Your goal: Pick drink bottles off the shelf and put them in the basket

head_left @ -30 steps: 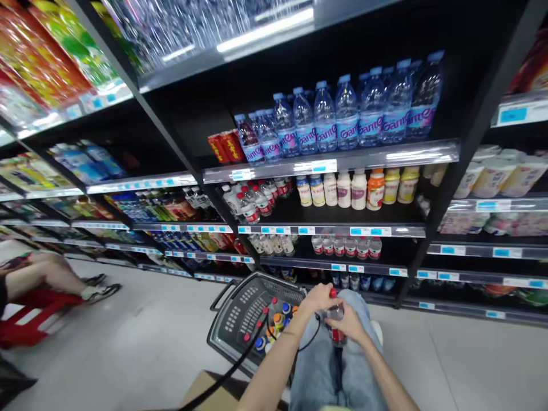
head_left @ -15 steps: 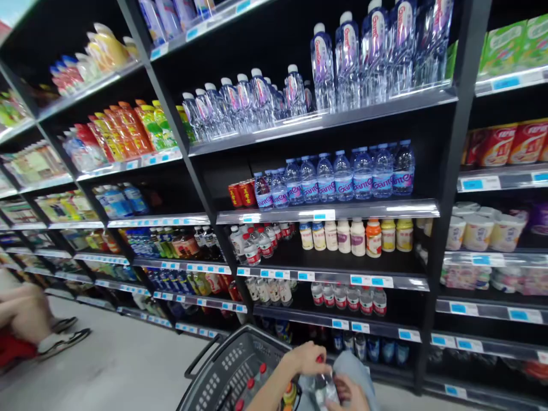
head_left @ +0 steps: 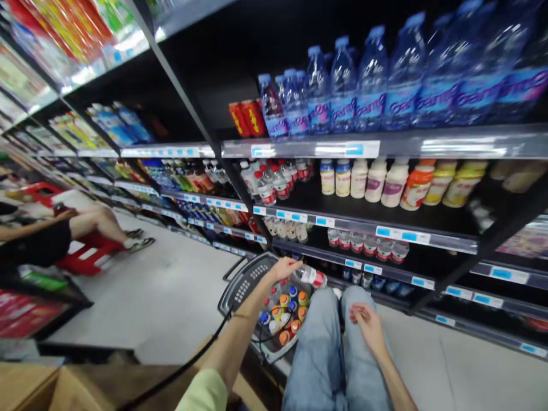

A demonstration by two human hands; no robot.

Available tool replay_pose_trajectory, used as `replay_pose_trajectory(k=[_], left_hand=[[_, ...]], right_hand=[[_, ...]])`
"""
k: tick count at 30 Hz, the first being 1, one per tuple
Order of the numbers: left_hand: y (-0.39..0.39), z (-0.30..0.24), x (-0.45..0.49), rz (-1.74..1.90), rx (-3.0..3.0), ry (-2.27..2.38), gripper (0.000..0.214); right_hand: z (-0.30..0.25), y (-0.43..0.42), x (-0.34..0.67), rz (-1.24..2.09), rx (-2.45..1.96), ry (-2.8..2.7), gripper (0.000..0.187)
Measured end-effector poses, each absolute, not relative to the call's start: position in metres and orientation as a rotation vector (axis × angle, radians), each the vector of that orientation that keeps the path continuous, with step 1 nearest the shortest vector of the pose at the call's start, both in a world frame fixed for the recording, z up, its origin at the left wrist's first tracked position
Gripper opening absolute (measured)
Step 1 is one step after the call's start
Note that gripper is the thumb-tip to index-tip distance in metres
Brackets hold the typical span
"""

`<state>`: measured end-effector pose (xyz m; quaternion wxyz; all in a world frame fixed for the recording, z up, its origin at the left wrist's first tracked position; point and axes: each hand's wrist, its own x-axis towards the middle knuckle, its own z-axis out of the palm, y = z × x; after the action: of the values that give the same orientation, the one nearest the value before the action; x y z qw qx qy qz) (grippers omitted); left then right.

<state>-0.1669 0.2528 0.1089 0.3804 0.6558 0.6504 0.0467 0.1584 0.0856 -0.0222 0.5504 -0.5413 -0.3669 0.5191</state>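
My left hand (head_left: 285, 268) is closed round the red-capped neck of a clear water bottle (head_left: 315, 278). The bottle lies tilted sideways, its red and white label toward my knees, above the inner side of the grey shopping basket (head_left: 226, 291). Inside the basket stand several bottles with orange, blue, red and white caps; an orange-capped bottle (head_left: 285, 338) is near the front. Over my right knee, my right hand (head_left: 367, 324) hangs with loosely curled fingers and holds nothing.
Drink shelves run ahead, with blue-labelled water bottles (head_left: 342, 103), milk-drink bottles (head_left: 379, 180) and small red-labelled bottles (head_left: 370, 244). Cardboard boxes (head_left: 81, 388) stand at lower left. A seated person's leg (head_left: 96, 222) is farther left. A black cable (head_left: 188, 362) crosses my left forearm.
The view has tipped down. Both hands were together at the bottle; now my right hand is off it over my knee, and my left hand holds the bottle over the basket's side.
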Motion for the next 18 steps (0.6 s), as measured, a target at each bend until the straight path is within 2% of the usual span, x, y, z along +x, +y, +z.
replay_pose_trajectory(k=[4,6,9,18], left_hand=[[0.264,0.092,-0.205,-0.047,1.823,1.995,0.05],[0.266,0.079,-0.229,-0.075,1.751,2.116,0.047],[0.264,0.054,-0.268,-0.123,1.6,2.293,0.052],[0.25,-0.063,-0.361,-0.178,1.245,2.453,0.061]], right_hand=[[-0.023,0.085,0.156,1.292,-1.304,-0.856,0.069],[-0.023,0.084,0.162,1.294,-1.337,-0.824,0.068],[-0.025,0.081,0.18,1.259,-1.41,-0.749,0.065],[-0.023,0.08,0.208,1.14,-1.509,-0.546,0.034]])
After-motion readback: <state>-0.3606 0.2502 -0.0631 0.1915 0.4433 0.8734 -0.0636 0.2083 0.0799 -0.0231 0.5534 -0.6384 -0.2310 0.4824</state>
